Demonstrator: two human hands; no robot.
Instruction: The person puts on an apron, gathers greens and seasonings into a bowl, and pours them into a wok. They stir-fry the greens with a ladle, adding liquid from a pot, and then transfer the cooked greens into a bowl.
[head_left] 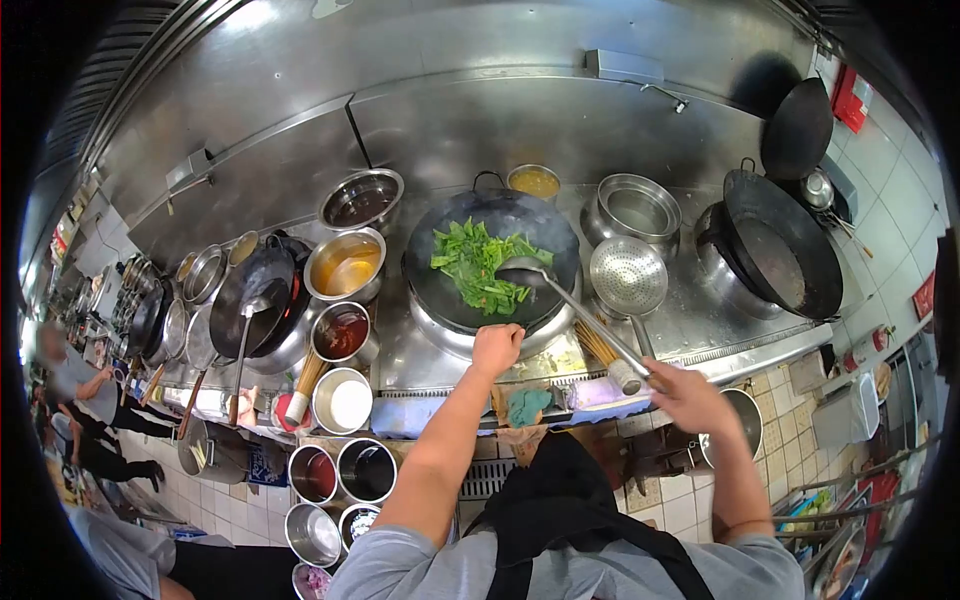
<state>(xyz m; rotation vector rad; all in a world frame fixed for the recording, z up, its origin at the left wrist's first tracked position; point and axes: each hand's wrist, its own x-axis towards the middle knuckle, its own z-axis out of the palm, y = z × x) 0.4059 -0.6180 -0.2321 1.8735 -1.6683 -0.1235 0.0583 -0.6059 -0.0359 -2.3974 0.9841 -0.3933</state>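
A large black wok (pixel 445 285) sits on the steel range with a heap of green leafy vegetables (pixel 478 262) in it. My left hand (pixel 497 349) is closed on the wok's near rim or handle. My right hand (pixel 684 396) grips the long handle of a steel ladle (pixel 585 312), whose bowl rests in the wok beside the greens.
Pots of sauces and oil (pixel 345 265) stand left of the wok. A perforated skimmer (pixel 628 276), a steel pot (pixel 635 208) and a second black wok (pixel 785 250) lie to the right. Other people (pixel 85 400) stand at far left. Buckets (pixel 340 472) sit below the counter.
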